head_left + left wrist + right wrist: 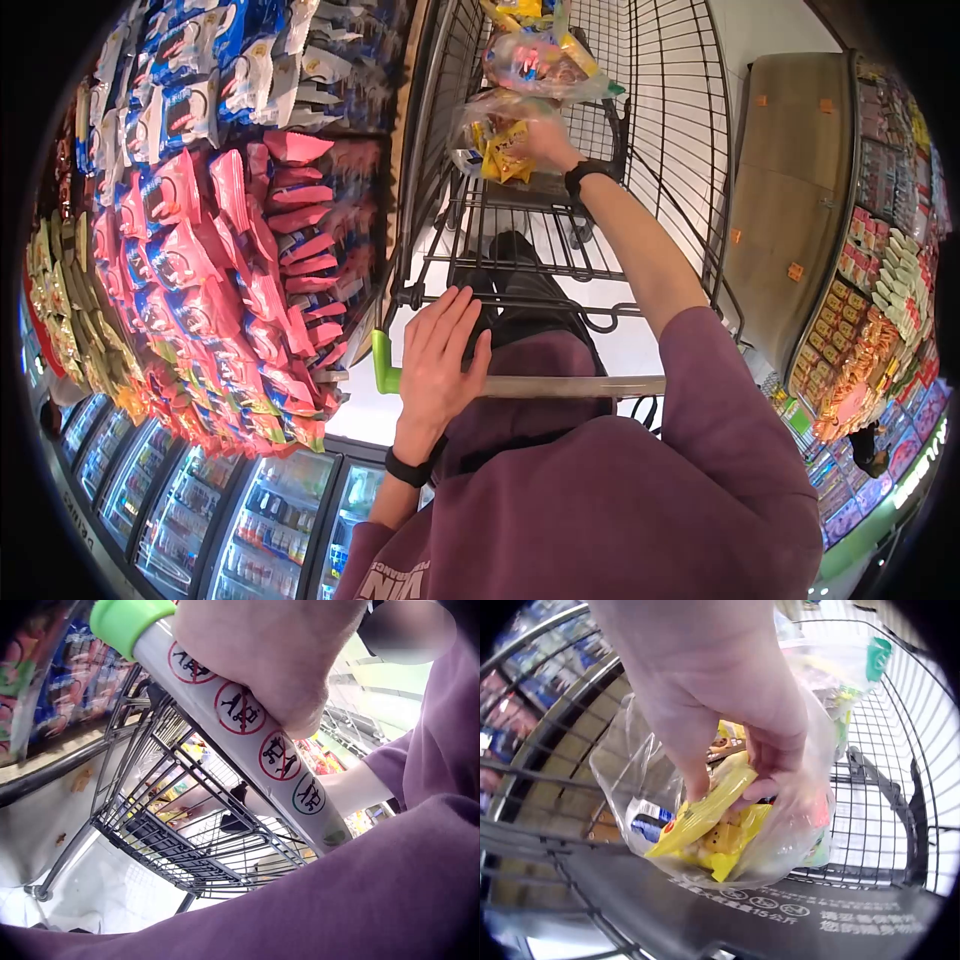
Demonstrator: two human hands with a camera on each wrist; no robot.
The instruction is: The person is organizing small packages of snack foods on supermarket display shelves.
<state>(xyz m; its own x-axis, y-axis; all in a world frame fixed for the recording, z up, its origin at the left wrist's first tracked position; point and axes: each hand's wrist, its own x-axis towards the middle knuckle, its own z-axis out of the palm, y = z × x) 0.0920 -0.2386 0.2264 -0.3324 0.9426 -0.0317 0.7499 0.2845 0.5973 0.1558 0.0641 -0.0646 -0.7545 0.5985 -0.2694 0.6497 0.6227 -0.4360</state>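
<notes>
My right hand (pixel 548 142) reaches into the shopping cart's wire basket (pixel 680 120). In the right wrist view, its thumb and fingers pinch a yellow snack packet (pixel 705 817) at the mouth of a clear plastic bag (pixel 619 761). More small packets lie in that bag, among them a blue-and-white one (pixel 649 819). Part of the contents is hidden under the hand. My left hand (pixel 437 355) rests with straight fingers over the cart's handle (pixel 570 386), by its green end cap (pixel 384 362). In the left wrist view, its palm lies on the handle bar (pixel 240 724).
A second filled plastic bag (pixel 535 65) lies farther forward in the cart. Close on the left stands a shelf of pink packets (pixel 185 260) and blue-white packets (pixel 190 110). Glass-door coolers (pixel 265 520) line the lower left. A wooden-panelled display (pixel 785 180) stands to the right.
</notes>
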